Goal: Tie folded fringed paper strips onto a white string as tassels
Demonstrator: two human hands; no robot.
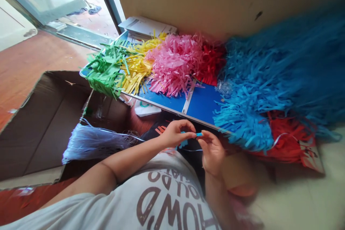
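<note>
Between my two hands, close to my lap, is a small twisted piece of blue tissue paper. My left hand pinches one end with thumb and forefinger. The other end sits in the fingertips of my right hand. Fringed blue paper hangs below my left fingers, partly hidden by them. A white string runs from a bundle of white strings over the edge of a cardboard box toward my lap. Its far end is hidden behind my left arm.
On the blue folding table lie green fringe, yellow fringe, pink fringe and red fringe. A large blue fringe heap covers its right side, beside red-orange fringe. An open cardboard box stands left.
</note>
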